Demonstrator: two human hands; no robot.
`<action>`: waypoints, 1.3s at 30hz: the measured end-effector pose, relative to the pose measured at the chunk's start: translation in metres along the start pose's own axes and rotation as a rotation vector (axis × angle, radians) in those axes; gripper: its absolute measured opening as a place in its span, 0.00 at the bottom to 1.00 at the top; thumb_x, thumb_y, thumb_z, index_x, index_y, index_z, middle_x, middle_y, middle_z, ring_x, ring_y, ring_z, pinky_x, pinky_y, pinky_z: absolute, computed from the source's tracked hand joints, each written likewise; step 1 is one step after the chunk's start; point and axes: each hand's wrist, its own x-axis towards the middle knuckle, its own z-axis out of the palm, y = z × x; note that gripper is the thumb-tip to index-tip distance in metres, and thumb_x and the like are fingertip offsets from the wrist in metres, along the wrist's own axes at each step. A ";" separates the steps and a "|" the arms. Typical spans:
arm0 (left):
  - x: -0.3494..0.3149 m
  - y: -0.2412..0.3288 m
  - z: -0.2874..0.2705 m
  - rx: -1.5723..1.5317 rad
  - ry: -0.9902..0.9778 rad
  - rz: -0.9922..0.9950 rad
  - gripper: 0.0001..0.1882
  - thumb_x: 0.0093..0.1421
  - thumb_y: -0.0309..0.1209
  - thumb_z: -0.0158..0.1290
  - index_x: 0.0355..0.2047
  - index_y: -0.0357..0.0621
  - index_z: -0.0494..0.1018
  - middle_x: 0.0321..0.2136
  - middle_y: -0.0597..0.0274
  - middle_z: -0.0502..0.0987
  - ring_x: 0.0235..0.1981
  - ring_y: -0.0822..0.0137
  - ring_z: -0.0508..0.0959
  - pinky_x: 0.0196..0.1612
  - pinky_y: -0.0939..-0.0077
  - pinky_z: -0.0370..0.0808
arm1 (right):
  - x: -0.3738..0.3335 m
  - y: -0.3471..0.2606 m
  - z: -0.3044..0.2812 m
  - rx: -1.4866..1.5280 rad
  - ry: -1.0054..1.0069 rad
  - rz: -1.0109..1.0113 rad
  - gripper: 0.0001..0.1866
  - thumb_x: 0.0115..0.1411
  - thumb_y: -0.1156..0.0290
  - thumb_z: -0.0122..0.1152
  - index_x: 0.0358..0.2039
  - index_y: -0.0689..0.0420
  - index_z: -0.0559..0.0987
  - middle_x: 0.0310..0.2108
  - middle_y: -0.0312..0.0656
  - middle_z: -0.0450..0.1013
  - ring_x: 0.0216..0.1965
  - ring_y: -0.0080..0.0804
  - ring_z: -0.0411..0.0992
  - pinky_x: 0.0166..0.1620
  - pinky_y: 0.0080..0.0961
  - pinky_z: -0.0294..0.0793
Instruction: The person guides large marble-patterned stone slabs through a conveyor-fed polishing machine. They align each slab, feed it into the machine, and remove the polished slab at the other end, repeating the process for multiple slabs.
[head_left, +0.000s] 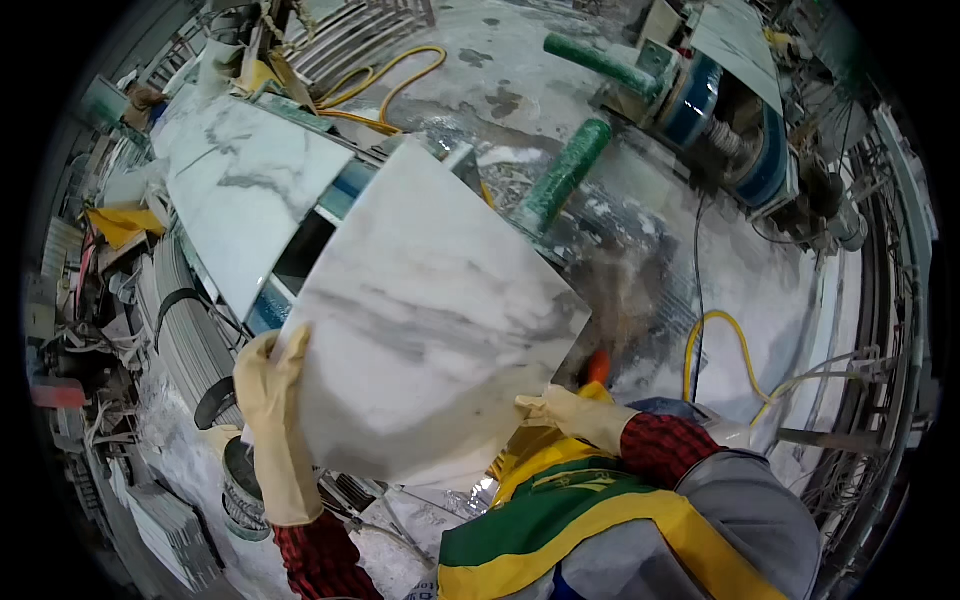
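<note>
A square white marble slab [440, 290] with grey veins is tilted in front of my body, held between both hands. My left hand [270, 395], in a cream rubber glove, grips its left edge with the thumb lying over the face. At the lower right edge, my right hand [575, 417] in a matching glove clasps the slab; its fingers are partly hidden beneath. Beyond the slab's upper left side, another veined marble slab [245, 165] lies on a machine bed with blue parts.
Green rollers [565, 180] stick out over the wet, dusty floor. A second machine with blue wheels [690, 100] carries a slab at the upper right. A yellow hose [740, 340] lies on the right. Strapped grey strips [185, 310] and a bucket [243, 480] stand left.
</note>
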 end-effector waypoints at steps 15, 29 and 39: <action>-0.062 0.175 0.128 -0.763 0.330 -0.050 0.33 0.76 0.53 0.60 0.20 0.43 0.69 0.17 0.75 0.64 0.22 0.77 0.58 0.26 0.70 0.53 | -0.204 -0.285 -0.192 -0.474 0.169 -0.884 0.27 0.63 0.70 0.77 0.61 0.66 0.82 0.48 0.43 0.85 0.50 0.29 0.81 0.52 0.28 0.81; -0.049 0.472 0.312 -0.678 -0.392 -0.154 0.33 0.70 0.59 0.59 0.47 0.34 0.83 0.40 0.55 0.86 0.39 0.66 0.82 0.46 0.65 0.80 | -0.314 -0.334 -0.371 0.095 0.663 -0.931 0.27 0.68 0.62 0.71 0.65 0.57 0.80 0.54 0.43 0.82 0.58 0.34 0.77 0.61 0.34 0.76; 0.070 0.595 0.484 -0.708 -0.597 0.049 0.27 0.71 0.52 0.61 0.51 0.38 0.84 0.41 0.62 0.85 0.43 0.68 0.82 0.48 0.67 0.80 | -0.228 -0.402 -0.509 -0.242 0.960 -1.065 0.29 0.70 0.59 0.69 0.67 0.60 0.79 0.62 0.49 0.78 0.62 0.37 0.77 0.64 0.35 0.76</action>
